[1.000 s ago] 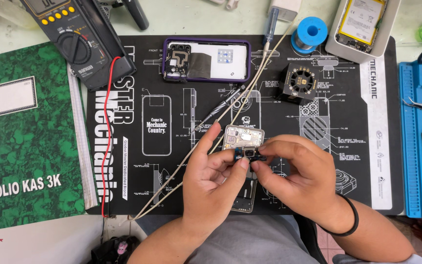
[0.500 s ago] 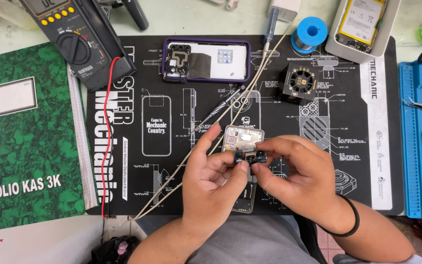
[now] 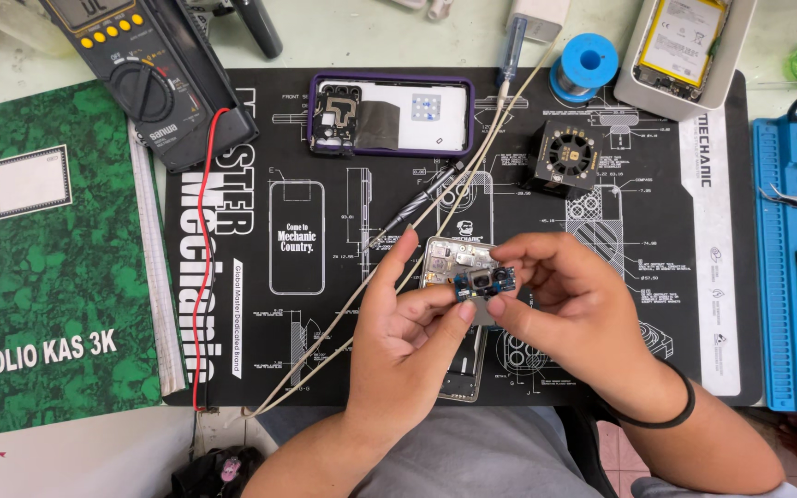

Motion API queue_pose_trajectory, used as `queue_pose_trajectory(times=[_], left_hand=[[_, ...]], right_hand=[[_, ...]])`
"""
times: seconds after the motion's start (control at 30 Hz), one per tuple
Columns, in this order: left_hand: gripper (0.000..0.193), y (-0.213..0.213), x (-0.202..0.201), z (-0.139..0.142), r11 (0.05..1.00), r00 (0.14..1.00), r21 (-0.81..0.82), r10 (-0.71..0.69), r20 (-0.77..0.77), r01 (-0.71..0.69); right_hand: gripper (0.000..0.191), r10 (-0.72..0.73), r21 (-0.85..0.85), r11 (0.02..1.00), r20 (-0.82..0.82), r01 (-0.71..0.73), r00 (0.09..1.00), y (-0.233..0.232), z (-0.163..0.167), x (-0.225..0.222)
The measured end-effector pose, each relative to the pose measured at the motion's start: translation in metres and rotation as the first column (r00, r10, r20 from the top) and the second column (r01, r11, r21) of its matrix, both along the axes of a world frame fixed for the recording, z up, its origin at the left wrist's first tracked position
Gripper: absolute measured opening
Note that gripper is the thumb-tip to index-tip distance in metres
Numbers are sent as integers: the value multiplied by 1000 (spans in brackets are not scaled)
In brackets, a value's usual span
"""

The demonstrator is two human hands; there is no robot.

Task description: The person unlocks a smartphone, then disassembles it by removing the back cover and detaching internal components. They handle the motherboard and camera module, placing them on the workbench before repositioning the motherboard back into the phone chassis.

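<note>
Black work mat is carrying an opened phone. Both hands, left hand and right hand, are pinching a small blue circuit part, now lifted slightly higher above it than a second ago, apparently freed.

Small blue camera module raised slightly off opened phone; fingers regripped.

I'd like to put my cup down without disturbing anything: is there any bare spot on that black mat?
The roomiest patch on the black mat lies left of the left hand, below the purple-edged phone case. A narrower strip sits at the mat's right edge, beside the blue tray. Around the right hand and small circuit board it is crowded, crossed by cable.
</note>
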State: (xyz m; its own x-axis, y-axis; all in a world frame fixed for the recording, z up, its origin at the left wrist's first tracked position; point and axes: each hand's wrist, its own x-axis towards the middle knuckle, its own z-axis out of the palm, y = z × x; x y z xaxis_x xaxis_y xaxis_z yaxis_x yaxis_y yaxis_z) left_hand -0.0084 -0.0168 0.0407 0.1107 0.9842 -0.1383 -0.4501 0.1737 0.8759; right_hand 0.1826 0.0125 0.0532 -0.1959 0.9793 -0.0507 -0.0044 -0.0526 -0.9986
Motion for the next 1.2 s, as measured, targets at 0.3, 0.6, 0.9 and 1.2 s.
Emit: queue_pose_trajectory(times=[0.3,0.6,0.9,1.2], left_hand=[[81,-4,17,-6,982,985,79,170,26,-172],[75,-7,23,-14,983,982,31,178,55,-180],[68,-8,24,-16,986,985,44,158,74,-162],[59,-6,24,-15,990,991,72,113,75,-118]], right_hand=[[21,-28,-344,929,-436,-138,899,6,-20,1],[16,-44,-360,924,-442,-132,896,6,-25,-2],[12,-54,-371,918,-470,-142,881,6,-23,-1],[15,-58,-370,919,-472,-137,880,5,-19,0]])
